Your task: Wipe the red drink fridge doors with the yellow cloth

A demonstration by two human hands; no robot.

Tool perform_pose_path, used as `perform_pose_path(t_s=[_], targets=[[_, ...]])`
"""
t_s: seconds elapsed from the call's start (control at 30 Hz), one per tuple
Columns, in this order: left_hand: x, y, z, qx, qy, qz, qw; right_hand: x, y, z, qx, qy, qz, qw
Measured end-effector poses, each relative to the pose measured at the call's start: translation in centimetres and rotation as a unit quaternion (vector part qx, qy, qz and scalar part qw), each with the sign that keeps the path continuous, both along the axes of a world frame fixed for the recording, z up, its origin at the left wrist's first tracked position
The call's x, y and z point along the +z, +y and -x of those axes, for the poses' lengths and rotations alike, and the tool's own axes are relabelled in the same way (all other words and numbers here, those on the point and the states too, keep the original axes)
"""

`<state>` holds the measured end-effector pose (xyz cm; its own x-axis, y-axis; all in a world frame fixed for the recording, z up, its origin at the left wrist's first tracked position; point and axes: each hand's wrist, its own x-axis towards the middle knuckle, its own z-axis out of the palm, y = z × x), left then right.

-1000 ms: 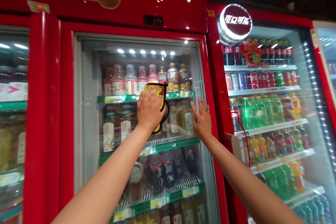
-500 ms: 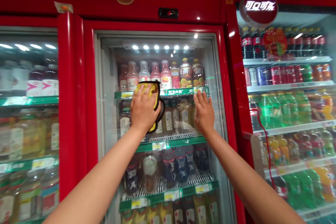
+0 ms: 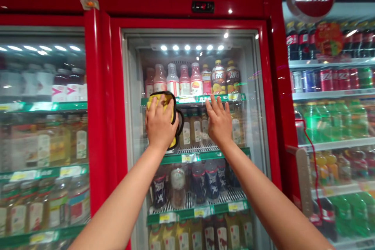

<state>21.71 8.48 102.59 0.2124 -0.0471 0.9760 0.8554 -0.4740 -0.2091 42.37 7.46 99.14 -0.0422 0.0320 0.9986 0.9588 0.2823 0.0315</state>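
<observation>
Yellow cloth with black edging [image 3: 166,99] lies against the glass door [image 3: 252,125] of a red drinks cooler [image 3: 190,22], beneath a person's left hand [image 3: 160,123], fingers flat and slightly parted; the right hand [image 3: 220,122] is at the door too, fingers apart, contact uncertain. Wiping looks under way near the top shelf's green strip [image 3: 190,100]; how much glass is done, or remains, cannot be told
</observation>
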Motion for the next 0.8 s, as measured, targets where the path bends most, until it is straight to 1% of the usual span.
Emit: perform_pose_path(t_s=[0.03,0.07,0.13,0.17,0.2,0.27,0.33,0.37,0.4,0.43,0.47,0.5,0.53,0.6,0.63,0.67,0.7,0.73,0.8], targets=[[-0.7,0.0,0.2,0.001,-0.007,0.001,1.000,-0.1,0.0,0.0,0.000,0.002,0.003,1.000],[-1.4,0.0,0.1,0.000,0.007,-0.001,1.000,-0.2,0.0,-0.1,-0.003,0.004,0.007,1.000],[-2.5,-0.1,-0.6,-0.003,0.074,-0.008,0.997,-0.4,0.1,-0.1,-0.014,0.007,0.010,1.000],[-2.6,-0.2,-1.0,-0.006,0.112,-0.011,0.994,-0.4,0.1,-0.2,-0.019,0.008,0.007,1.000],[-2.3,-0.2,-1.2,-0.009,0.143,-0.013,0.990,-0.4,0.1,-0.2,-0.022,0.008,0.003,1.000],[-0.9,-0.1,-1.0,-0.012,0.161,-0.010,0.987,-0.5,0.1,-0.2,-0.024,0.005,-0.009,1.000],[0.7,0.2,0.2,-0.010,0.117,-0.006,0.993,-0.6,0.1,-0.3,-0.023,0.001,-0.018,1.000],[1.2,0.4,0.9,-0.008,0.082,-0.005,0.997,-0.6,0.1,-0.3,-0.023,0.000,-0.021,1.000],[1.3,0.5,1.7,-0.006,0.046,-0.005,0.999,-0.7,0.1,-0.3,-0.025,0.001,-0.024,0.999],[1.0,0.6,2.4,-0.003,0.017,-0.006,1.000,-0.7,0.2,-0.2,-0.027,0.001,-0.026,0.999],[0.3,0.7,2.9,0.000,0.005,-0.009,1.000,-0.7,0.2,-0.2,-0.029,0.002,-0.026,0.999],[-0.5,0.8,3.3,0.002,0.015,-0.014,1.000,-0.7,0.2,-0.2,-0.030,0.003,-0.027,0.999],[-1.3,0.8,3.4,0.003,0.051,-0.021,0.999,-0.7,0.1,-0.1,-0.030,0.004,-0.028,0.999],[-2.4,0.7,3.5,0.000,0.167,-0.036,0.985,-0.8,0.1,-0.2,-0.025,0.005,-0.031,0.999],[-2.5,0.6,3.5,-0.001,0.216,-0.040,0.976,-0.9,0.2,-0.3,-0.020,0.005,-0.032,0.999],[-2.3,0.6,3.7,0.001,0.245,-0.038,0.969,-1.0,0.2,-0.3,-0.014,0.005,-0.034,0.999],[-1.8,0.6,3.9,0.005,0.247,-0.033,0.969,-1.2,0.2,-0.4,-0.006,0.006,-0.036,0.999],[-1.2,0.6,4.2,0.011,0.223,-0.026,0.974,-1.4,0.3,-0.4,0.004,0.009,-0.041,0.999],[-0.3,0.7,5.2,0.022,0.136,-0.015,0.990,-2.0,0.4,-0.2,0.030,0.021,-0.060,0.998]])
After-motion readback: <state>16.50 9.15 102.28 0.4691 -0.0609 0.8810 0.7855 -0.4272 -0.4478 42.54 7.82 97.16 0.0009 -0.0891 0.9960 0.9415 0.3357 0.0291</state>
